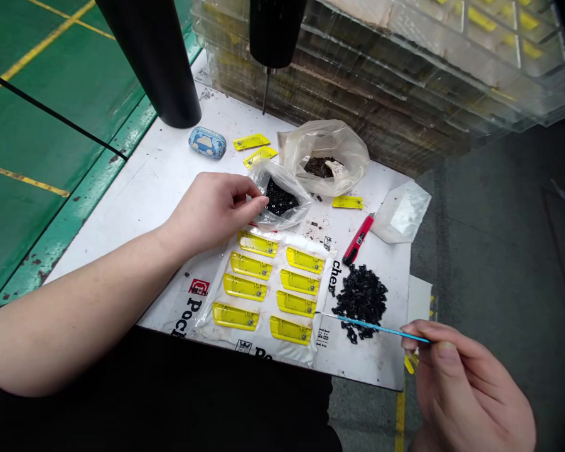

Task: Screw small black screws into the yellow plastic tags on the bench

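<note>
My left hand (214,210) is closed in a pinch on the rim of a small clear plastic bag of tiny black parts (282,201). My right hand (461,383) at the lower right grips a thin blue stick (376,327); its tip points left toward the yellow pieces. Several yellow plastic pieces (270,285) lie in two columns on a white sheet in front of me. A heap of small black parts (361,299) lies just right of them, under the stick.
A larger clear bag with dark parts (327,157) stands behind, with loose yellow pieces (252,142), a blue-white tin (208,142), a red cutter (358,239) and an empty bag (402,212). Stacked clear trays (405,75) line the back. A black column (160,63) stands at back left.
</note>
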The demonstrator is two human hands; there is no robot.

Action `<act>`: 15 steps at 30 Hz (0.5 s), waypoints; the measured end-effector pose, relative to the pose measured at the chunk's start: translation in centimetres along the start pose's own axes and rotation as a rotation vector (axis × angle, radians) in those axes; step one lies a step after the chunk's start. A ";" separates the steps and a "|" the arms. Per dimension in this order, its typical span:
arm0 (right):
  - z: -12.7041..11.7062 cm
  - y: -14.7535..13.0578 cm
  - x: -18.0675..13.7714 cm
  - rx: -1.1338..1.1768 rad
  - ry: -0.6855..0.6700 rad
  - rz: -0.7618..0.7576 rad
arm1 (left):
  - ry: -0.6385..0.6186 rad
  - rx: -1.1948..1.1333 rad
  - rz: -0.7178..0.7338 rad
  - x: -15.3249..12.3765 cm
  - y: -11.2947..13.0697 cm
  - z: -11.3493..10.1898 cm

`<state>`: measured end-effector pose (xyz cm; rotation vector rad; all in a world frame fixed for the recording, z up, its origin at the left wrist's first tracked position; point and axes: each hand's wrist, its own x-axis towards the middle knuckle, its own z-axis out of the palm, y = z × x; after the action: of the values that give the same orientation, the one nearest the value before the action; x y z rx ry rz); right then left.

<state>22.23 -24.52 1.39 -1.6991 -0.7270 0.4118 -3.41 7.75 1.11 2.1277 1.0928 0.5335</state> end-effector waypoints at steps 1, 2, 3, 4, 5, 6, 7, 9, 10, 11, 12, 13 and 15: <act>0.1 0.0 0.0 0.000 -0.003 -0.007 | 0.004 0.002 0.000 0.0 0.0 0.0; 0.1 0.0 0.0 0.000 -0.006 -0.008 | 0.008 0.003 0.000 0.0 0.0 0.0; 0.2 0.0 0.0 -0.003 -0.005 -0.005 | 0.010 0.004 -0.002 0.0 0.0 0.0; 0.2 0.1 0.0 -0.008 -0.003 0.000 | 0.011 0.004 -0.004 0.0 0.0 0.1; 0.2 0.1 0.0 -0.015 -0.005 0.005 | 0.010 0.005 -0.007 0.0 0.0 0.1; 0.1 0.2 -0.1 -0.022 -0.012 0.008 | 0.010 0.005 -0.010 0.0 -0.1 0.1; 0.0 0.3 -0.1 -0.031 -0.023 0.009 | 0.010 0.004 -0.011 0.0 -0.1 0.1; -0.3 0.4 -0.2 -0.056 -0.042 0.002 | 0.010 -0.001 -0.010 -0.1 -0.1 0.1; -0.4 0.4 -0.3 -0.071 -0.051 0.000 | 0.011 -0.005 -0.009 -0.1 -0.1 0.0; -0.4 0.4 -0.3 -0.084 -0.056 -0.003 | 0.011 -0.009 -0.007 -0.1 -0.1 0.0; -0.4 0.3 -0.4 -0.093 -0.058 -0.006 | 0.014 -0.014 -0.004 -0.1 -0.1 0.0; -0.3 0.2 -0.3 -0.096 -0.059 -0.007 | 0.014 -0.018 -0.002 -0.1 -0.1 0.0; 0.0 -0.1 -0.2 -0.077 -0.034 -0.014 | 0.018 -0.023 0.004 -0.1 0.0 0.0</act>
<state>22.07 -24.60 1.48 -1.7618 -0.7872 0.4085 -3.49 7.65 1.09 2.1093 1.0870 0.5661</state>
